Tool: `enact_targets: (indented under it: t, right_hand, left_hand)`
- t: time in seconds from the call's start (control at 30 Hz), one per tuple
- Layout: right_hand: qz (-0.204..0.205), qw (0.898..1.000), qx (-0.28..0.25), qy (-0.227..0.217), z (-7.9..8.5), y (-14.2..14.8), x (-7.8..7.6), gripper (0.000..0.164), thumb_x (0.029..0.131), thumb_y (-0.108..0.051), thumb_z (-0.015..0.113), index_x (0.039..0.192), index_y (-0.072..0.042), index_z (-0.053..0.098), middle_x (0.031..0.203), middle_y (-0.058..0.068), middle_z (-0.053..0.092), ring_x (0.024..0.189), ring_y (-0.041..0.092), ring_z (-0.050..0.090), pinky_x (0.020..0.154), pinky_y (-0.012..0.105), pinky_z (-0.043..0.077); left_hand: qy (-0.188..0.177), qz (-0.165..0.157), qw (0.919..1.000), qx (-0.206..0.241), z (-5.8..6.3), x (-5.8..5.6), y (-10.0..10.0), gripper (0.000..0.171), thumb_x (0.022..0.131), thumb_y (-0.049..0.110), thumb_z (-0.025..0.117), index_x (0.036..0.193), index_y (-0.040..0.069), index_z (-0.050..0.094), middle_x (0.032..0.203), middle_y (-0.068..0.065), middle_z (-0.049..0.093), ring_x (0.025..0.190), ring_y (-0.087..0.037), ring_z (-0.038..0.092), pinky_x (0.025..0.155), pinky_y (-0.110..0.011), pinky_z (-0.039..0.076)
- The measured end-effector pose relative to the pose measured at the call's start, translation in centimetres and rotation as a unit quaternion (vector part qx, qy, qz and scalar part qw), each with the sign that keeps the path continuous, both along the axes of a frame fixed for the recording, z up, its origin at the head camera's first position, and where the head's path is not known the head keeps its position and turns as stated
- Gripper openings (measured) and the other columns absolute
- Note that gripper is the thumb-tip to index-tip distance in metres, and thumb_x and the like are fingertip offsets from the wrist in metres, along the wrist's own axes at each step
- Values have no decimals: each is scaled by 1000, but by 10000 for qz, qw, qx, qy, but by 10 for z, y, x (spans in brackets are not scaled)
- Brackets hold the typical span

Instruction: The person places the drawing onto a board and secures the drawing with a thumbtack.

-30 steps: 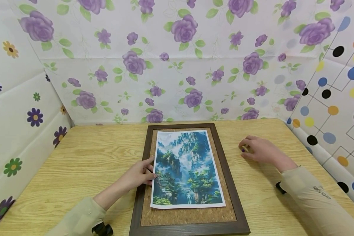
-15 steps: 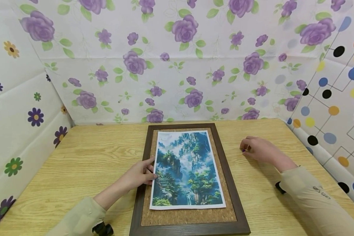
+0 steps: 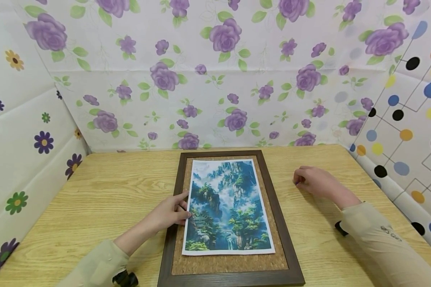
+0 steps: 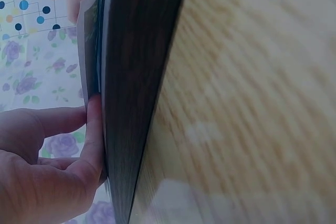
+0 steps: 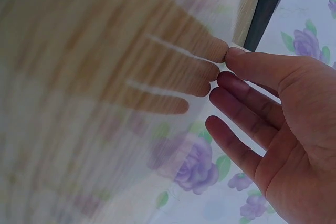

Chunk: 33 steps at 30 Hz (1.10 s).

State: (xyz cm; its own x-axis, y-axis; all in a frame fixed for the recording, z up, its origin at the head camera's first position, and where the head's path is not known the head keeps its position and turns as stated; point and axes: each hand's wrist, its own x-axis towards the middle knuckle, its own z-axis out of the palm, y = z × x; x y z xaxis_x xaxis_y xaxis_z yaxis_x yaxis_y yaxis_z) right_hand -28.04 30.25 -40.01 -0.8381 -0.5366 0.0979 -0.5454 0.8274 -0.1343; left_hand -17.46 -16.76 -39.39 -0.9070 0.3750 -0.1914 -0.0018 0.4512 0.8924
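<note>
A printed landscape picture (image 3: 226, 207) of misty blue-green cliffs lies on a cork board (image 3: 230, 263) with a dark brown frame (image 3: 285, 227). My left hand (image 3: 169, 211) holds the picture's left edge, its thumb over the margin, as the left wrist view also shows. To the right of the frame, my right hand (image 3: 314, 181) is low over the table, fingertips together. A tiny purple thing (image 3: 298, 183) barely shows at those fingertips; its kind cannot be made out. In the right wrist view the thumb meets the index fingertip at the table surface, and the purple thing is hidden.
The pale wood-grain table (image 3: 104, 207) extends on both sides of the board. A purple-rose patterned sheet (image 3: 201, 79) stands along its back edge. Patterned sheets also flank it, flowered at left (image 3: 21, 131) and dotted at right (image 3: 409, 119).
My right fingertips have closed over the purple thing, which showed more plainly before, and the hand has shifted slightly right. The picture's lower edge has settled slightly lower. My left hand stays put.
</note>
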Motion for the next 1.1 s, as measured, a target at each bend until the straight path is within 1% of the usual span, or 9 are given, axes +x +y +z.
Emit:
enact_targets:
  t: [0.47, 0.73, 1.1]
  right_hand:
    - [78, 9998, 90, 133, 0, 0, -1, 14, 86, -10, 75, 84, -19, 65, 82, -6, 61, 71, 6, 53, 62, 27, 46]
    - [16, 9998, 163, 71, 0, 0, -2, 13, 86, -9, 75, 84, -18, 65, 81, -6, 62, 70, 5, 54, 61, 26, 47]
    - [8, 9999, 114, 37, -1, 0, -3, 13, 86, -8, 75, 83, -17, 66, 79, -7, 63, 68, 4, 53, 60, 26, 47]
  left_hand:
    - [78, 78, 9999, -69, -2, 0, 1, 73, 95, 4, 61, 156, -3, 21, 93, -10, 55, 79, -15, 62, 73, -34, 62]
    - [167, 114, 9996, -209, -1, 2, 2, 73, 94, 5, 62, 156, -3, 23, 93, -10, 56, 78, -15, 62, 72, -33, 62]
    - [212, 115, 9995, -187, 2, 4, 3, 73, 94, 6, 61, 155, -3, 23, 94, -12, 56, 80, -16, 63, 73, -33, 62]
